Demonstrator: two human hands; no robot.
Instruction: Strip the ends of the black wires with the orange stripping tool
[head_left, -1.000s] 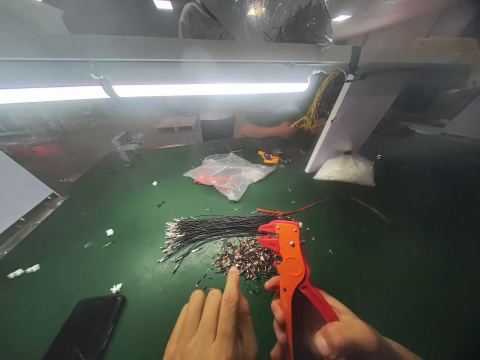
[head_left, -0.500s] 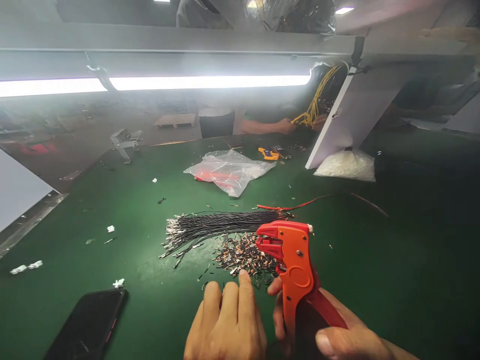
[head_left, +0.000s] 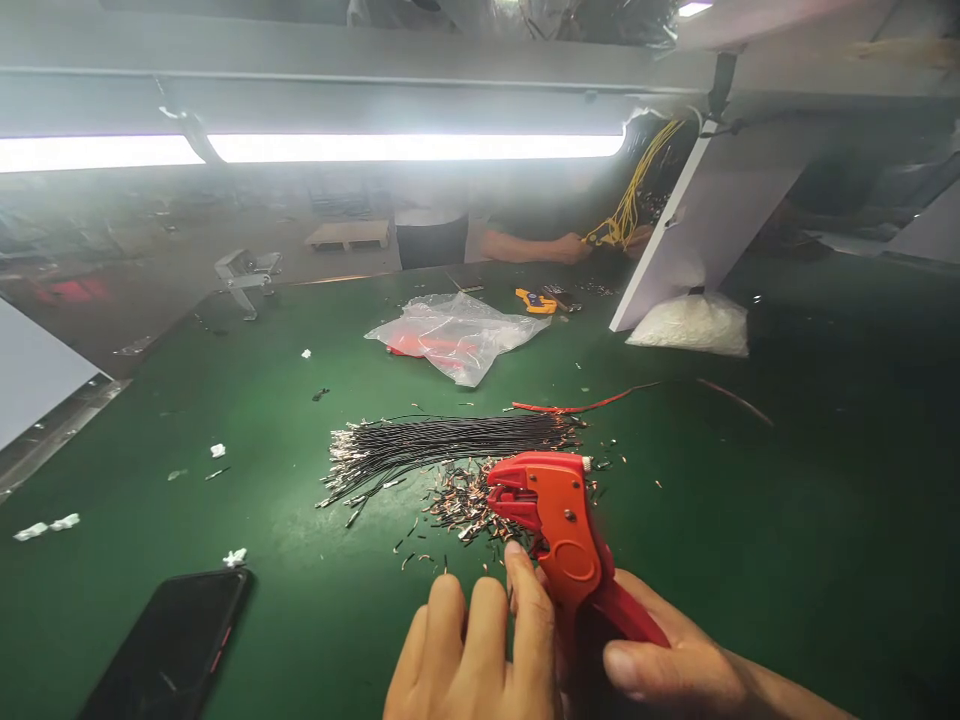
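Observation:
My right hand [head_left: 671, 650] is wrapped round the handles of an orange and red wire stripper [head_left: 568, 520], its jaws pointing left. My left hand [head_left: 480, 650] is beside it, back towards me, fingers curled and the index fingertip close to the tool's lower edge. What its fingertips pinch, if anything, is hidden from me. Beyond the hands lies a heap of short black and copper wire offcuts [head_left: 461, 500], partly behind the stripper's jaws. Just past the heap stretches a bundle of black wires [head_left: 450, 440] with metal terminals at its left end.
A black phone [head_left: 169, 645] lies at the lower left, near white scraps [head_left: 235, 557]. Further back are a clear plastic bag [head_left: 465, 335], a yellow tool [head_left: 535, 301], a red wire [head_left: 577, 408] and a filled bag [head_left: 694, 325] by a slanted panel. Across the table, another person's hand [head_left: 570, 248] holds yellow wires.
The wire stripper in my right hand has shifted left and slightly down. My left hand has moved right, so its index finger is now by the tool. The camera view has tilted slightly.

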